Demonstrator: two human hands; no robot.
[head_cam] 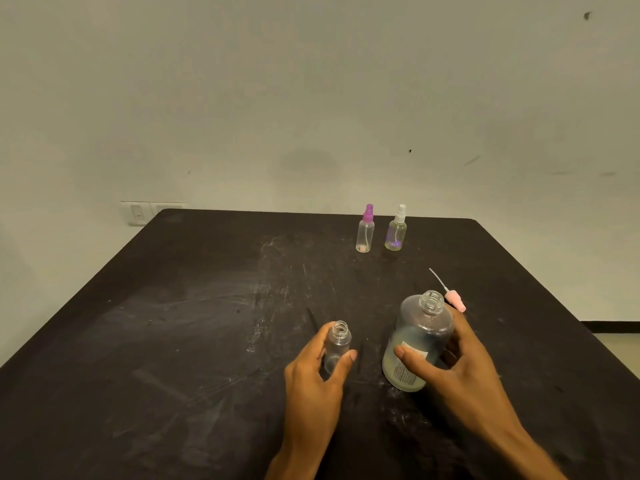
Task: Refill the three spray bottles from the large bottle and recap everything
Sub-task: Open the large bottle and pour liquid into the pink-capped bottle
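My left hand [318,372] grips a small clear spray bottle [338,342] that stands upright on the black table [173,341] with its neck uncapped. My right hand [446,362] wraps around the large frosted bottle [420,334], also uncapped, upright and partly filled with pale liquid. A pink spray top [453,299] with its dip tube lies on the table just behind the large bottle. At the far side stand two capped spray bottles: one with a purple top [365,232] and one with a white top [396,232]. The large bottle's cap is not in view.
The table's far edge meets a pale wall with a switch plate [138,213] at the left. The right table edge drops to a floor strip [616,337].
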